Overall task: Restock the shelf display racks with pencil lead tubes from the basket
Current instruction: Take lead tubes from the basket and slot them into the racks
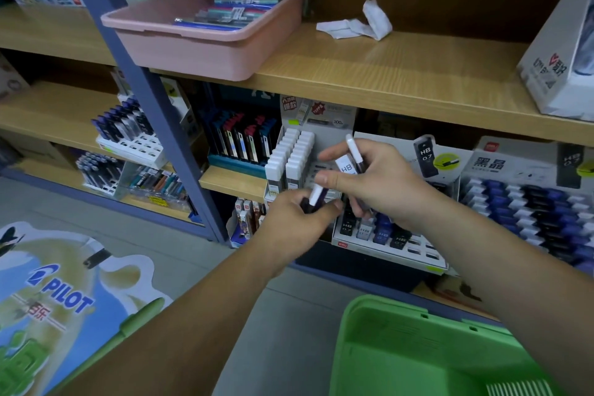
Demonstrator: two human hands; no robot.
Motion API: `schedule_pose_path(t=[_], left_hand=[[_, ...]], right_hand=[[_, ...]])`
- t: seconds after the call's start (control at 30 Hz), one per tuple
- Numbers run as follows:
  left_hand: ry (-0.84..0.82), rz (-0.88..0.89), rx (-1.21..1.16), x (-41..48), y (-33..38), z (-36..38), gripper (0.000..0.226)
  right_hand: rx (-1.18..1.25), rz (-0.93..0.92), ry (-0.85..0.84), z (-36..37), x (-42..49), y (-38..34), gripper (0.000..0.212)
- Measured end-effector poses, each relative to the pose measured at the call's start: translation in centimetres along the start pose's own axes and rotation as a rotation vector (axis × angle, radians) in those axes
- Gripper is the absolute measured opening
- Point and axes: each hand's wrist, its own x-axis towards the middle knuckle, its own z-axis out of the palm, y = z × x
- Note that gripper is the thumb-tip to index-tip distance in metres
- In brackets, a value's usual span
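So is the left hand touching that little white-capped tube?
Touching. The head view shows the left hand pinching the white-capped tube between its thumb and fingers. The right hand grips other tubes.

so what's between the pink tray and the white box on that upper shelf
Head view: a crumpled white paper strip lies on the wooden shelf between the pink tray and the white box.

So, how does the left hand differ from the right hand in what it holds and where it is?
The left hand pinches a single dark tube with a white cap, while the right hand holds several tubes, one marked HB. The left hand sits lower in the picture and the right hand higher. Both are in front of the white display rack.
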Motion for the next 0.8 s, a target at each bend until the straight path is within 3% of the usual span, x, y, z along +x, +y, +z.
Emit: schedule_pose_path(t=[0.13, 0.27, 0.4, 0.63, 0.8], left_hand=[[-0.007, -0.02, -0.016, 0.3, -0.3, -1.0, 0.037], [-0.178, -0.065, 0.015, -0.2, -0.4, -1.8, 0.033], [-0.278, -0.086, 0.003, -0.4, -0.5, -2.2, 0.031], [-0.383, -0.183, -0.078, -0.7, -1.3, -3.7, 0.032], [-0.443, -0.327, 0.145, -0.3, -2.6, -4.3, 0.036]], right_hand=[[-0.024, 0.009, -0.156, -0.2, -0.2, 0.0, 0.021], [-0.095, -0.006, -0.222, -0.3, -0.4, 0.0, 0.022], [-0.16, 0.003, -0.306, 0.2, -0.4, 0.3, 0.008], [-0.033, -0.032, -0.166, -1.0, 0.1, -0.4, 0.016], [0.064, -0.008, 0.042, -2.3, 0.9, 0.7, 0.013]])
